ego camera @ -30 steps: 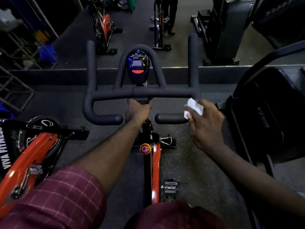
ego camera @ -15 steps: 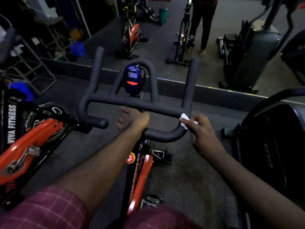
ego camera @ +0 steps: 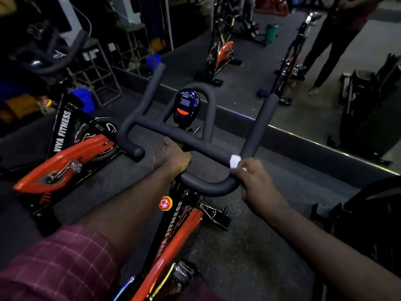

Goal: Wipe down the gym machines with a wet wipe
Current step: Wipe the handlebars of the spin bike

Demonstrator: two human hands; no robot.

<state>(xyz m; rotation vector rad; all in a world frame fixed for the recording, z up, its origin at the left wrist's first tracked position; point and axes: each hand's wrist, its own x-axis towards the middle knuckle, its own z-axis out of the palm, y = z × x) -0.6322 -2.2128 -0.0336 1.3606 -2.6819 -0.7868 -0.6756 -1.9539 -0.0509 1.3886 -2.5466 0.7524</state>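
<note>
Dim gym floor (ego camera: 249, 257) spreads under an orange spin bike (ego camera: 184, 227), seen from just behind its bars. Nearest is a checked sleeve (ego camera: 60, 263) on the left arm. Beyond it, a red knob (ego camera: 166, 203) sits on the frame.

The left hand (ego camera: 171, 156) rests at the middle of the handlebar (ego camera: 195, 140), as it did a second ago, its fingers reaching under the crossbar. Whether they curl round the stem cannot be told.

The right hand (ego camera: 253, 177) has its fingers curled, pinching the wipe (ego camera: 235, 161) against the bar. Here lies the change. A second ago the wipe lay by the near stub of the right loop, under a flatter hand. Half a second ago it had reached the bend. Now it is bunched small where the right horn rises from the crossbar. So the lower right loop looks covered. The right horn, the crossbar, the left side and the console (ego camera: 186, 107) seem still to do.

The view has also swung left, showing more of a second bike (ego camera: 65, 157) beside this one. Farther off stand more bikes and a person (ego camera: 338, 40).
</note>
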